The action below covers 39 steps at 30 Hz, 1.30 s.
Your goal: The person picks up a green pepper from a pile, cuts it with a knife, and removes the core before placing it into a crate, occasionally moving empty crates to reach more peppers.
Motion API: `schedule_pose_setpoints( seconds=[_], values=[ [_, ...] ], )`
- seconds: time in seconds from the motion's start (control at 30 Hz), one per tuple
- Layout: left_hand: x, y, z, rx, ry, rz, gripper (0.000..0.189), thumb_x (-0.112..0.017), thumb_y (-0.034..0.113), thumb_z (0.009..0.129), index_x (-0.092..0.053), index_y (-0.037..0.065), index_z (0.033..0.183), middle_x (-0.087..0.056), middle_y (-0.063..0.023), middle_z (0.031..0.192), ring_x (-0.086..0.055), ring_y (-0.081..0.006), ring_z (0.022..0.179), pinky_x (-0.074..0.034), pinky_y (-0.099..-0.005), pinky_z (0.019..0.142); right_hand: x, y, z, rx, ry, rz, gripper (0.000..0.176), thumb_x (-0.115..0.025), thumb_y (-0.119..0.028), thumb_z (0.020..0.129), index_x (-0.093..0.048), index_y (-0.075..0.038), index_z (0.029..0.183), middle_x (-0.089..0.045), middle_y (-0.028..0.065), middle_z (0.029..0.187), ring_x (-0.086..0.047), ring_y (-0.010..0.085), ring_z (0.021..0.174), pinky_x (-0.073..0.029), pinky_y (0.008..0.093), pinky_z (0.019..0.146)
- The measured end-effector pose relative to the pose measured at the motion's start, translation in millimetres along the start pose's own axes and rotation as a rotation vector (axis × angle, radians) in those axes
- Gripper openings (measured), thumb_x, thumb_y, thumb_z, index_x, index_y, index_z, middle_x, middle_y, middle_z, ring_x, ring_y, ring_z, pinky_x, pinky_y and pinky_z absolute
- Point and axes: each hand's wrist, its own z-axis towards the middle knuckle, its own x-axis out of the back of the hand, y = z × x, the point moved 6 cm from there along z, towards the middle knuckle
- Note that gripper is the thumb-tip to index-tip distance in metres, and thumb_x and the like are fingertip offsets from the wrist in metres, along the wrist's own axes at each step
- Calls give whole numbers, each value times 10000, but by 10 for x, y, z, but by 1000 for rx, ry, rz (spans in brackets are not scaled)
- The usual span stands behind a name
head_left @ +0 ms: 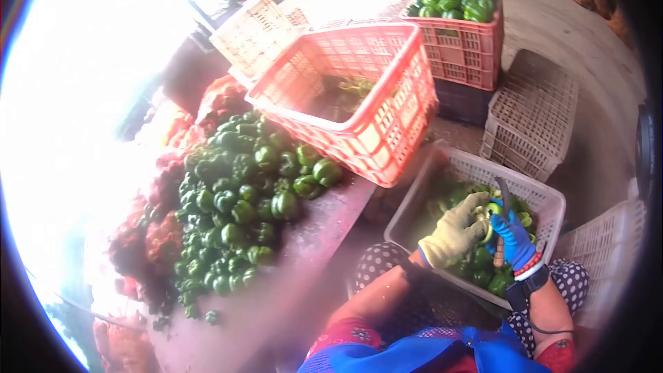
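Observation:
My left hand (454,233), in a pale yellow glove, is closed around a cut green bell pepper (493,211) whose pale inside shows. Close beside it, my right hand (513,238) wears a blue glove and is wrapped around a knife (504,195). The dark curved blade points up and away from me, and the wooden handle shows below the fingers. Both hands are over a white plastic crate (545,197) in front of my knees. Green peppers (498,283) and cut pieces lie inside it, partly hidden by my hands and forearms.
A table (304,252) at the left bears a heap of green bell peppers (242,193) and a tilted pink crate (407,121). Behind stands a red crate (463,52) full of peppers. An upturned grey crate (535,114) is beyond mine; another pale crate (608,255) is at right.

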Motion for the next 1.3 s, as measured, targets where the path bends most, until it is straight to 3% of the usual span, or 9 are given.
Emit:
schedule_pose_setpoints(
  seconds=[0.13,0.27,0.47,0.5,0.7,0.8,1.0,1.13,1.3],
  values=[
    [34,2,-22,151,-8,-98,563,-609,223,955,-440,69,1470,-679,-107,973,-664,-188,795,-533,-344,763,-84,-33,-1,-25,50,-28,477,-722,-540,923,-608,-193,1230,-622,-43,841,-599,92,581,-494,252,484],
    [96,8,1,137,23,209,487,-617,251,950,-501,100,1398,-709,-151,996,-700,-257,892,-529,-372,827,-110,-20,-66,-82,103,-119,479,-699,-592,917,-620,-188,1161,-625,-35,818,-579,95,550,-484,253,468],
    [35,-237,180,177,102,-125,373,-664,231,941,-608,69,1273,-701,-84,1037,-636,-160,969,-513,-337,874,-288,-38,-38,-34,41,-49,441,-727,-523,920,-602,-151,1120,-607,-13,772,-540,94,496,-447,234,433],
    [24,-278,182,138,159,-243,266,-691,254,939,-678,88,1146,-696,-34,1005,-616,-106,942,-509,-296,844,-306,-58,-42,-37,62,-31,437,-731,-522,917,-603,-154,1113,-608,-13,768,-539,94,494,-445,234,429],
    [-75,-390,175,166,73,-390,289,-690,224,961,-656,70,1203,-672,-9,1045,-612,-90,964,-513,-267,861,-287,73,-64,-158,60,22,486,-690,-674,869,-657,-199,960,-605,-5,639,-548,128,462,-429,268,355],
    [-117,-530,166,189,53,-433,309,-679,220,977,-629,62,1238,-666,-17,1074,-615,-93,978,-519,-268,865,-255,155,-84,-205,28,165,445,-697,-594,902,-650,-166,1016,-645,3,752,-552,103,492,-427,238,387],
    [-122,-538,175,122,18,-601,331,-647,173,1007,-557,5,1279,-667,-53,1095,-632,-112,973,-539,-270,858,-111,445,85,-151,71,183,519,-650,-669,894,-657,-150,873,-589,52,589,-512,152,405,-389,289,338],
    [-114,-445,133,132,98,-428,362,-643,215,1017,-551,0,1293,-668,-53,1059,-630,-96,896,-541,-255,789,-116,432,81,-243,-37,295,444,-662,-570,936,-667,-126,918,-602,48,635,-525,155,437,-405,280,365],
    [-6,-571,136,105,145,-166,482,-638,377,1026,-553,42,1363,-663,-37,981,-619,-93,870,-520,-259,780,-161,-180,218,130,-214,-124,491,-796,-351,903,-633,-104,1295,-650,-5,829,-579,83,654,-472,235,592]
  ],
)
